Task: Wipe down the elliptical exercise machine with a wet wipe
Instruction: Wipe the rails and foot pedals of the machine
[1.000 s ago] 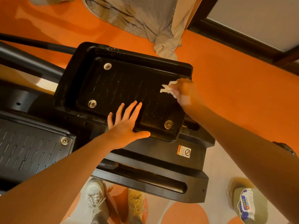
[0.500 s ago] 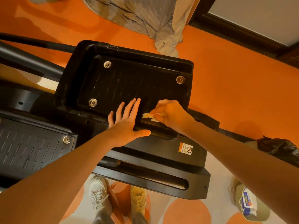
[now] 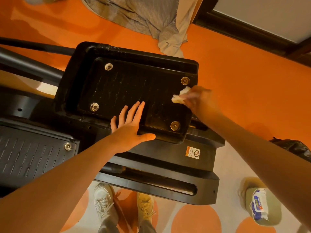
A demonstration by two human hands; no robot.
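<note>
White wet wipe (image 3: 180,96) bunched in right hand (image 3: 201,99), poking out toward pedal (image 3: 127,88).

The left hand (image 3: 129,126) lies flat, fingers straight, on the near edge of the black foot pedal (image 3: 131,91) while the blurred right hand (image 3: 200,98) presses a crumpled wet wipe (image 3: 180,95) against the pedal's right side.

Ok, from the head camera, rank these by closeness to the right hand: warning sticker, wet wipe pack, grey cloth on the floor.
From the right hand:
1. Warning sticker, below it on the machine's base.
2. Grey cloth, up and to the left on the orange floor.
3. Wet wipe pack, far below, bottom right.
</note>
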